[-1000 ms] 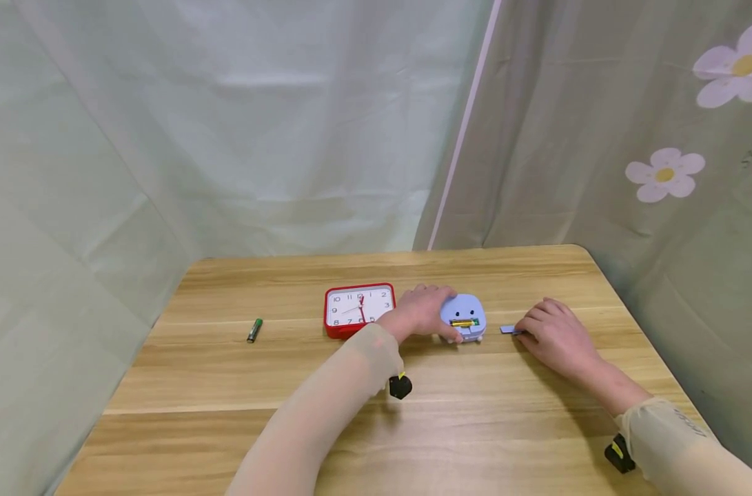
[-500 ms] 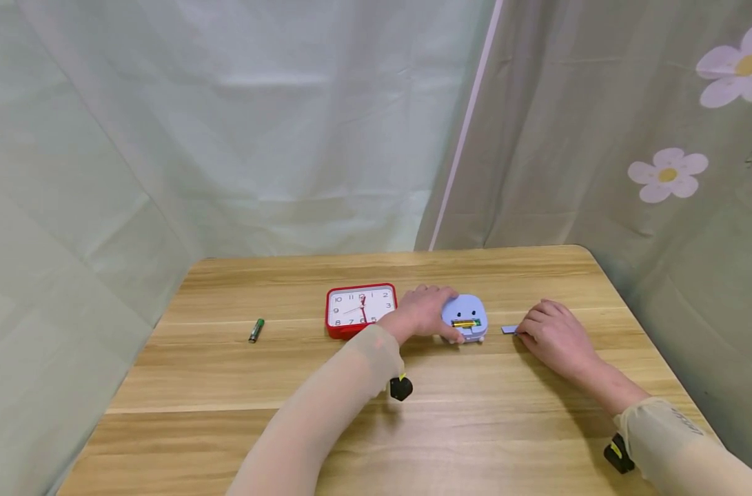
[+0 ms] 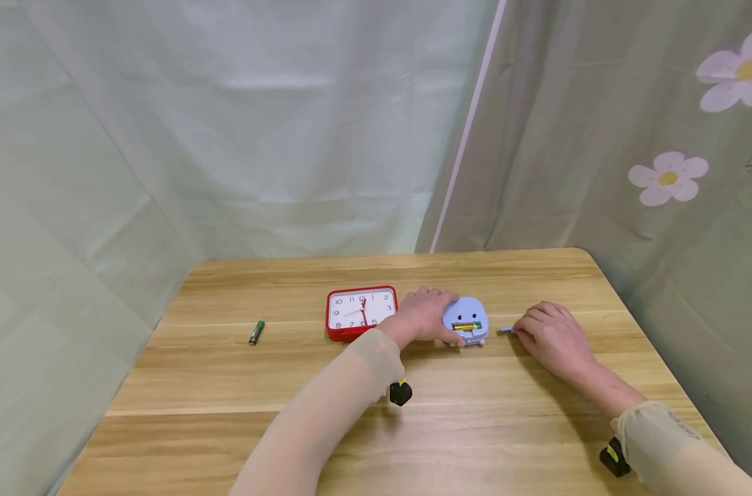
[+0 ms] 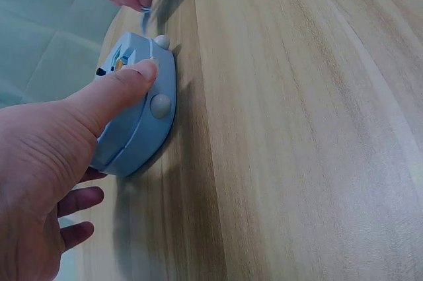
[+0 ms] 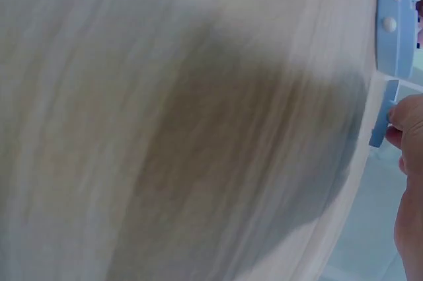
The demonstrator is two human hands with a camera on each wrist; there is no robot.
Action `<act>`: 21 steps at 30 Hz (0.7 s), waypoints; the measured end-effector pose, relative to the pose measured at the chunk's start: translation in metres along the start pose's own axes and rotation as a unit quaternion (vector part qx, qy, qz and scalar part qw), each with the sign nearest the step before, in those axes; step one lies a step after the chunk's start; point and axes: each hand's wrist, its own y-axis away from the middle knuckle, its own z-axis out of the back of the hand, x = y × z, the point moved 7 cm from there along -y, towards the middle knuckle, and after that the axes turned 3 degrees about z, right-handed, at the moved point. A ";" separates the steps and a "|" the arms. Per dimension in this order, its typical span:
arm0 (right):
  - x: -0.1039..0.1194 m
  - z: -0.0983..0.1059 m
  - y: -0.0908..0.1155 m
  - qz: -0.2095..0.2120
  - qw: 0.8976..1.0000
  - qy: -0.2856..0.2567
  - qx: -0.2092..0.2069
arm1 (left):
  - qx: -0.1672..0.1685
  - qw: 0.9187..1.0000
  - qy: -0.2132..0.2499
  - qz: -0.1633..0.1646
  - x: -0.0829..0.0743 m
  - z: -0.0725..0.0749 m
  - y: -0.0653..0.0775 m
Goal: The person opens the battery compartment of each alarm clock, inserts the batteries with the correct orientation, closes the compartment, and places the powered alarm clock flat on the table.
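In the head view, a small light-blue alarm clock (image 3: pixel 469 307) lies back up, its battery compartment uncovered with a battery (image 3: pixel 464 327) inside. My left hand (image 3: pixel 422 315) holds it from the left; the left wrist view shows the thumb pressed on the clock's side, near its round feet. Right of the clock, my right hand (image 3: pixel 552 339) pinches a thin blue battery cover (image 5: pixel 384 116) between thumb and fingertips. The cover is apart from the clock and looks nearly edge-on in the head view.
A red-framed clock (image 3: pixel 358 311) lies face up just left of my left hand. Farther left, a loose green and black battery (image 3: pixel 256 333) rests on the wooden table (image 3: pixel 183 386). Curtains (image 3: pixel 289 138) hang behind the table's far edge.
My right hand has tilted the battery cover, so it shows as a thinner strip than before. The left hand and the blue alarm clock stay in place.
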 end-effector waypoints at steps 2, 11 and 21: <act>0.002 0.003 -0.002 -0.005 1.000 0.000 -0.006 | 0.000 1.000 -0.004 0.000 0.000 0.000 0.001; 0.027 0.016 -0.018 0.037 0.998 -0.014 -0.043 | 0.001 1.000 -0.017 -0.003 0.000 0.000 0.001; 0.048 0.017 -0.030 0.055 0.996 -0.021 -0.059 | 0.000 1.000 -0.031 -0.003 -0.002 0.000 0.000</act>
